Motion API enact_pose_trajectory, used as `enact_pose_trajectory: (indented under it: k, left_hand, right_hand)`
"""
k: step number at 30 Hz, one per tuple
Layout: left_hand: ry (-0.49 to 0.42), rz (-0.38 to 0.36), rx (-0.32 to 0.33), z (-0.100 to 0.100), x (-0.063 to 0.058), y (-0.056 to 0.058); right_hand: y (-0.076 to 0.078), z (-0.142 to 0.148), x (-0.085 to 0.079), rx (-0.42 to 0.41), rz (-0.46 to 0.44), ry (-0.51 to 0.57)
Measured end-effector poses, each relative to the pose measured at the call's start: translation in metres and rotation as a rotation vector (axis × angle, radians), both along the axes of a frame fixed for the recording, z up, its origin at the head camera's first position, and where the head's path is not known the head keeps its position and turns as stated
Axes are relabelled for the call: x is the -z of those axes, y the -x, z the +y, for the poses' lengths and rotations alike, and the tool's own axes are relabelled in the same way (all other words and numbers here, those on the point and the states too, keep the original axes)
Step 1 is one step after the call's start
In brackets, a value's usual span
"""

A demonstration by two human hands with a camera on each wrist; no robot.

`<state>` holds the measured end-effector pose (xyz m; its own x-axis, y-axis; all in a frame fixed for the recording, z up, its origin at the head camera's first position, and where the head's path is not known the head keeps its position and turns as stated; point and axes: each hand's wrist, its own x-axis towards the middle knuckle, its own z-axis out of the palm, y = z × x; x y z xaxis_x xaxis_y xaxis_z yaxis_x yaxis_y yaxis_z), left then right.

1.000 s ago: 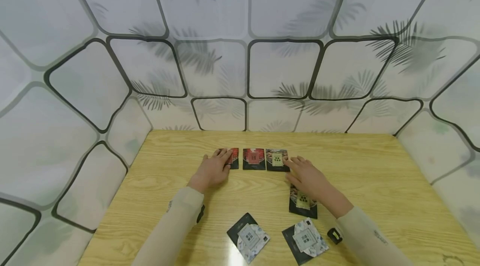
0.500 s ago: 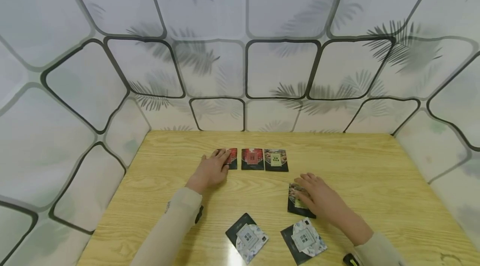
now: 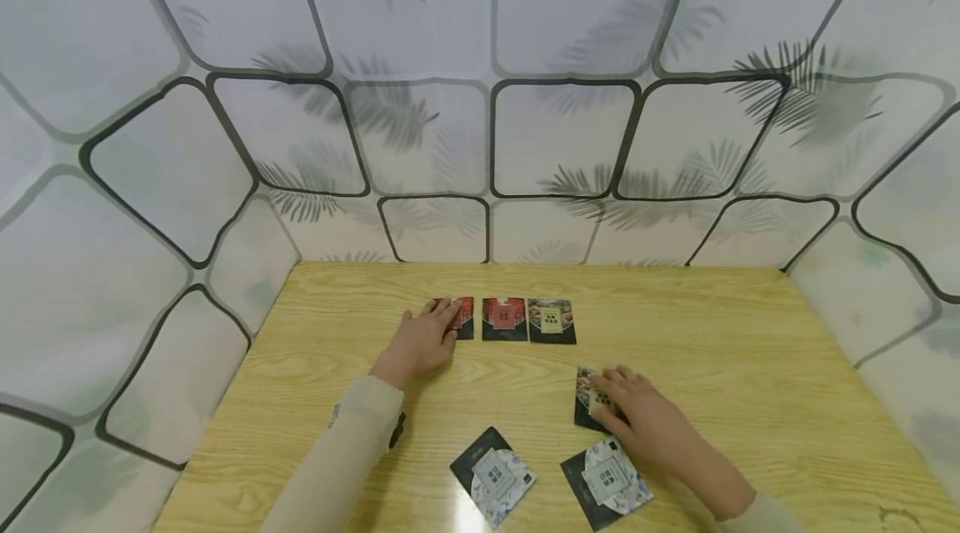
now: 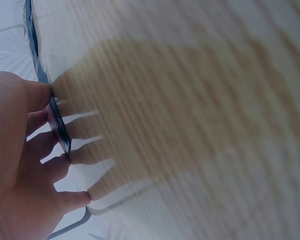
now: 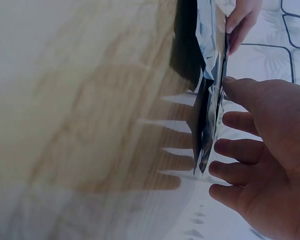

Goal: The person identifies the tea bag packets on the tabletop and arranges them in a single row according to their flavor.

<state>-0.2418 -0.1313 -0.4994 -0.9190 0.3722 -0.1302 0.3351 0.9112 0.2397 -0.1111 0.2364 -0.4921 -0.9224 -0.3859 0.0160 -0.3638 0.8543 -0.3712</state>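
My left hand (image 3: 420, 341) rests with spread fingers on a flat red-and-black sachet (image 3: 467, 321) at the left end of a row, covering its left part. The left wrist view shows thumb and fingertips along that sachet's edge. Beside it lie a second red sachet (image 3: 504, 319) and a sachet with a pale yellow label (image 3: 552, 321). Nearer me, my right hand (image 3: 648, 416) reaches over another yellow-labelled sachet (image 3: 587, 401), hiding its right side. In the right wrist view, the thumb is right at a sachet edge, with the other fingers extended alongside.
Two white-and-black sachets with blue patterns, one on the left (image 3: 493, 476) and one on the right (image 3: 607, 481), lie tilted near the front of the wooden table (image 3: 300, 433). A patterned curtain (image 3: 420, 133) encloses the table's back and sides.
My right hand has moved back and right from the yellow-labelled sachet in the row to over the nearer one. My left hand stays on the red sachet.
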Motion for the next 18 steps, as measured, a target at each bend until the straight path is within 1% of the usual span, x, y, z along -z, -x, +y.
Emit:
enact_pose_trajectory:
  k: [9,18]
  left_hand:
    - [-0.011,-0.009,-0.001,-0.0006,-0.0023,-0.0021]
    - [-0.008,-0.010,0.000,0.0000,-0.0031,-0.0022]
  right_hand:
    - [-0.0015,-0.0004,0.0051,-0.017,-0.055,-0.011]
    - [-0.0012,0.0004,0.0030,-0.021,-0.031,-0.009]
